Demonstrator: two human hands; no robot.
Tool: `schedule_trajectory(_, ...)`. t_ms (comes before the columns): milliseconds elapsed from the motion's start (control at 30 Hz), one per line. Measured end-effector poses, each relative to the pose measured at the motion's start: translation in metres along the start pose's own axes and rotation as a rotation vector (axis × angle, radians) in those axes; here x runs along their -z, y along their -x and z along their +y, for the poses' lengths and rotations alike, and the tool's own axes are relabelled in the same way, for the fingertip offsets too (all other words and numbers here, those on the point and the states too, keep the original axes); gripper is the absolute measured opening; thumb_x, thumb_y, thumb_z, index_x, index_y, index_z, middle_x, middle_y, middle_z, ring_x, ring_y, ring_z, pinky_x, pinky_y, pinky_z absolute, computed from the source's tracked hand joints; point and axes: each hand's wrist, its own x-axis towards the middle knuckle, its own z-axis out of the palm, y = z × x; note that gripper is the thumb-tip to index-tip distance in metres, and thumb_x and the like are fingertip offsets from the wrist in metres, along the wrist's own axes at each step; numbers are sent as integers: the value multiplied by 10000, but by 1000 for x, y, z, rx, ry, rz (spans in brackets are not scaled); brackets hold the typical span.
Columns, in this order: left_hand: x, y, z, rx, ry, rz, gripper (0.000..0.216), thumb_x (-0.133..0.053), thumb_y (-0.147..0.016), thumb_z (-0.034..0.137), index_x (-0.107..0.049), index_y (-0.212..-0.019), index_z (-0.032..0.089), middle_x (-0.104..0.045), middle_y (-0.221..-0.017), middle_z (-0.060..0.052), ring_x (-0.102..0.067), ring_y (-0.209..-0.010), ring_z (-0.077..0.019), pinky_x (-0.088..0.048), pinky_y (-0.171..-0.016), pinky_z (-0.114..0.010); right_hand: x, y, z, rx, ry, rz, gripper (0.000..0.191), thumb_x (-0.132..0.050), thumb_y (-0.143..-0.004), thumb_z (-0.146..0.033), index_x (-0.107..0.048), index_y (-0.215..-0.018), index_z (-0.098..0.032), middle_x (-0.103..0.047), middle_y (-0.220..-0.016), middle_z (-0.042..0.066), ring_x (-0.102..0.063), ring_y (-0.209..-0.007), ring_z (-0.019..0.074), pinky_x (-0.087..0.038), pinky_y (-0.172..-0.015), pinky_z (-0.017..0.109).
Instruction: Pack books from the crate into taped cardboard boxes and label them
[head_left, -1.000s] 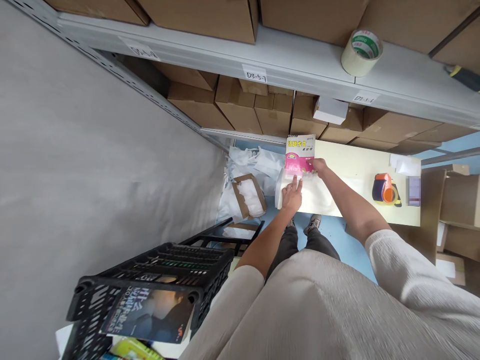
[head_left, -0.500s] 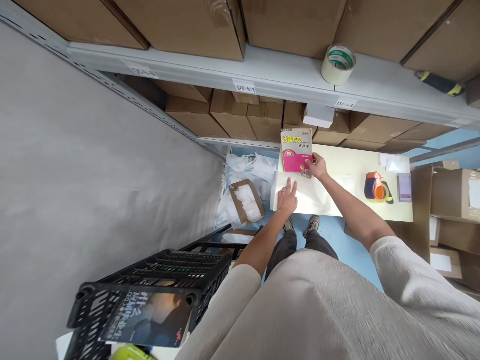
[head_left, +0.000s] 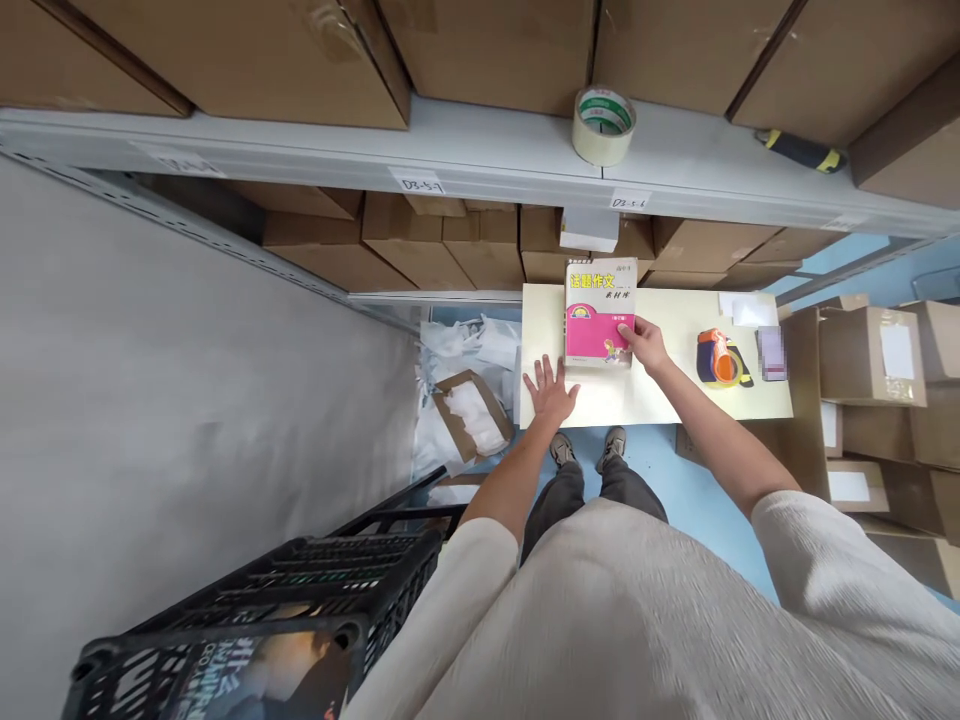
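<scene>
Pink on the bottom and yellow on top, the book [head_left: 600,312] lies flat on a pale yellow table [head_left: 675,405], up near the far edge and roughly in the middle. This is all from the head view, looking straight down.

Around it: an orange tape dispenser [head_left: 718,358] sits off to the right, well apart from the book, with a small blurred item just past it that I can't make out. Above the table is a grey shelf [head_left: 487,150] with a roll of tape [head_left: 604,125] on its edge and cardboard boxes behind. Left of the table, on the floor, is an open carton [head_left: 471,415] with white stuff in it. A black crate [head_left: 315,590] is close at bottom left. Nothing blocks the book.

Hands: the right hand [head_left: 646,345] reaches in from the right, arm stretched out, fingers closed on the book's lower right corner. The left hand [head_left: 550,390] lies palm down on the tabletop just left of the book, fingers spread wide, gripping nothing.

Count: one book on the table, one dispenser, one tape roll, one crate, two hands.
</scene>
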Motion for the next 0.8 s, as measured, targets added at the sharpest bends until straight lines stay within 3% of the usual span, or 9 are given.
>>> schedule_trajectory(133, 11, -15, 3, 46, 17, 32, 757, -435, -1071, 382, -263, -1795, 240, -134, -1886, -121, -87, -1745, -378, -94, -1376, -667, 26, 28, 27, -142, -96, -38, 607, -956, -626, -681, -783, -983, -222, -823, -964, 71, -744, -1005, 306, -599, -912, 434)
schedule_trajectory(267, 27, -25, 2, 34, 20, 104, 661, -398, -1074, 248, -396, -1735, 217, -285, -1839, -152, -306, -1653, -372, -301, -1312, -575, 39, 52, 53, -224, -118, -65, 610, -965, -605, -692, -793, -965, -231, -837, -978, 75, -757, -999, 308, -606, -917, 441)
schedule_trajectory(367, 39, -35, -1, 60, 38, 160, 525, -450, -1069, 224, -562, -1582, 213, -495, -1670, -195, -465, -1489, -373, -407, -1210, -531, 42, 60, 67, -270, -146, -97, 581, -974, -623, -659, -804, -980, -233, -842, -990, 77, -768, -1000, 303, -615, -935, 452)
schedule_trajectory(467, 45, -47, -1, 85, 61, 170, 359, -473, -1068, 206, -687, -1356, 219, -613, -1452, -192, -530, -1383, -366, -442, -1153, -522, 42, 64, 78, -294, -167, -130, 584, -987, -620, -640, -815, -998, -229, -845, -983, 79, -780, -995, 311, -631, -921, 465)
schedule_trajectory(600, 47, -64, 0, 155, 133, 185, 278, -466, -1072, 187, -720, -1172, 241, -644, -1324, -166, -582, -1313, -350, -485, -1095, -514, 43, 66, 88, -325, -194, -139, 623, -1009, -583, -644, -825, -1007, -226, -854, -985, 79, -792, -958, 309, -652, -895, 464)
schedule_trajectory(800, 54, -89, 2, 143, 183, 271, 261, -499, -1055, 173, -695, -1195, 274, -656, -1326, -135, -588, -1338, -336, -495, -1118, -524, 45, 62, 96, -360, -192, -133, 581, -1029, -606, -586, -831, -1019, -227, -859, -1012, 80, -796, -957, 286, -649, -921, 439)
